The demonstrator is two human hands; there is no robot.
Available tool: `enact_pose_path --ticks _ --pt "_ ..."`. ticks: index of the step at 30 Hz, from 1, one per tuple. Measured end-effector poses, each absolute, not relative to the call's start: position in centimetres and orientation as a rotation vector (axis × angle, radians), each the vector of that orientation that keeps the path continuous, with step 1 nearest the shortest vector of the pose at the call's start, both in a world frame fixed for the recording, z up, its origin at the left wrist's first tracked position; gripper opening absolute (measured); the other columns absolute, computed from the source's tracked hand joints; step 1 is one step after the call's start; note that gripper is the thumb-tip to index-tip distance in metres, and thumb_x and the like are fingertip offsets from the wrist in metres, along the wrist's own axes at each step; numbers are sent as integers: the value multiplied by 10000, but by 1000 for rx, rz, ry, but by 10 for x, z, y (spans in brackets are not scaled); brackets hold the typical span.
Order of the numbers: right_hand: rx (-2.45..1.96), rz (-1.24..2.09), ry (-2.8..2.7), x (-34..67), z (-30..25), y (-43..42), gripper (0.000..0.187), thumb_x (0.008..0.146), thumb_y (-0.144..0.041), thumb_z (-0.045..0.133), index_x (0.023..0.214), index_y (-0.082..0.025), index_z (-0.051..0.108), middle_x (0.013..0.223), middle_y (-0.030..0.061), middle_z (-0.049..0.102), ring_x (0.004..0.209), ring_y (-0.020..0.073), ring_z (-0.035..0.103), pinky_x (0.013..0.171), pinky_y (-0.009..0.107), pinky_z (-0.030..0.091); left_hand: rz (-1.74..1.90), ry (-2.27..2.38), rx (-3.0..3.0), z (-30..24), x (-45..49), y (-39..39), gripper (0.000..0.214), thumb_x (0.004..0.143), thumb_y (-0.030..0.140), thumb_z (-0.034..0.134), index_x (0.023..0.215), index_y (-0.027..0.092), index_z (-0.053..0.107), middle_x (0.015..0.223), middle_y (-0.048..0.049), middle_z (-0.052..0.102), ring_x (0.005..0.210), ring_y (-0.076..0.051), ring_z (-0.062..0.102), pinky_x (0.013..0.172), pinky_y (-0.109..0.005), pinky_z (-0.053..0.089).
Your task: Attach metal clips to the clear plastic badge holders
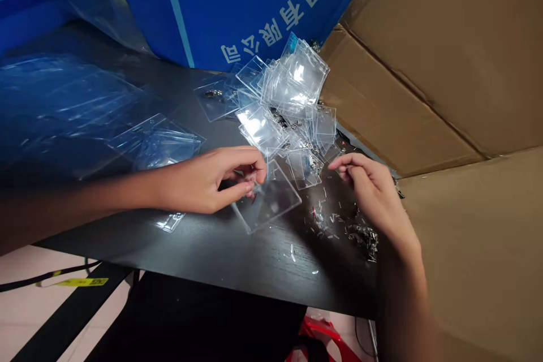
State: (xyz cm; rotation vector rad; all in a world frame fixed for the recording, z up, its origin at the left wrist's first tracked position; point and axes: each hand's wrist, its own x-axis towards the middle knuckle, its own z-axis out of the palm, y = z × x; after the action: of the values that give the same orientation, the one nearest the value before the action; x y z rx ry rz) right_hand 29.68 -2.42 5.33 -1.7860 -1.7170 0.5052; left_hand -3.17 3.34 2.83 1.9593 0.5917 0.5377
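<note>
My left hand [231, 181] pinches the upper corner of a clear plastic badge holder [271, 203], which hangs tilted over the dark table. My right hand [360, 178] is apart from it, over the right side of the table near the cardboard. Its fingers are bent and pressed together at the tips, and whatever they hold is hidden. Beyond both hands rises a heap of clear badge holders [292, 79], with metal clips among them. Below my right hand lies a small pile of metal clips [365, 237], beside scattered small clear bits [324, 220].
More clear sleeves [169, 144] lie behind my left forearm, and a blurred stack of plastic [55, 102] is at far left. A blue panel with white characters [254, 5] stands at the back. Cardboard [466, 56] walls the right side. The table's front edge [229, 288] runs below.
</note>
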Motion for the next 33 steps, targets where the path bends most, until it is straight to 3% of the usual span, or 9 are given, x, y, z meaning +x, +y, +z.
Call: enact_pose_path --ticks 3,6,14,17,20,22,25,29,33 --pt "-1553 757 -1807 242 63 -41 241 1086 -374 585 1042 -277 800 957 30 736 891 228 664 828 370 508 567 523 2007 27 -32 32 209 1005 158 614 1209 206 627 1042 -62 770 922 -181 768 870 -309 633" --pt "-1394 869 -1949 210 60 -48 193 1082 -360 683 961 -248 783 892 9 686 820 185 623 769 329 480 687 514 2023 26 -33 31 349 1015 146 638 1354 226 620 1047 -43 807 964 -191 797 908 -317 636" --pt "-1338 678 -1928 190 27 -54 140 1002 -159 693 880 -191 754 758 -30 622 601 106 512 632 267 449 1085 647 2198 16 -32 27 174 1009 163 757 1158 238 707 1052 -17 793 972 -191 763 958 -339 592" --pt "-1338 525 -1816 180 17 -60 167 989 -141 691 836 -200 718 721 -34 600 600 113 521 605 267 442 1137 813 2238 12 -28 20 366 993 226 769 1341 240 656 1290 -80 745 1247 -298 701 1141 -458 540" --pt "-1339 373 -1708 173 10 -64 229 1001 -140 695 784 -210 680 693 -37 572 603 119 520 590 273 436 1050 981 2137 4 -23 11 555 1004 320 735 1507 219 525 1537 -165 553 1440 -381 564 1252 -578 469" --pt "-1327 344 -1682 172 6 -66 228 999 -136 701 784 -210 682 707 -31 587 597 116 516 581 275 440 906 965 1914 -5 -22 8 535 1051 376 674 1524 238 465 1506 -163 522 1354 -343 612 1190 -575 517" --pt "-1276 406 -1675 173 2 -66 173 996 -135 714 838 -205 719 754 -18 637 579 105 519 546 266 444 776 773 1543 -18 -22 13 505 1056 420 702 1468 285 443 1295 -83 577 1086 -226 670 982 -436 587" --pt "-1204 512 -1683 178 0 -67 98 1014 -150 730 942 -206 768 818 -1 675 592 106 537 526 262 454 739 546 1322 -19 -22 24 487 987 342 835 1291 279 460 1053 13 525 839 -117 540 757 -268 498" --pt "-1140 574 -1720 183 0 -66 77 1040 -175 743 977 -215 758 853 5 681 622 116 549 550 278 462 717 486 1304 -5 -21 25 483 949 226 861 1138 274 419 980 45 463 791 -96 445 729 -239 456"
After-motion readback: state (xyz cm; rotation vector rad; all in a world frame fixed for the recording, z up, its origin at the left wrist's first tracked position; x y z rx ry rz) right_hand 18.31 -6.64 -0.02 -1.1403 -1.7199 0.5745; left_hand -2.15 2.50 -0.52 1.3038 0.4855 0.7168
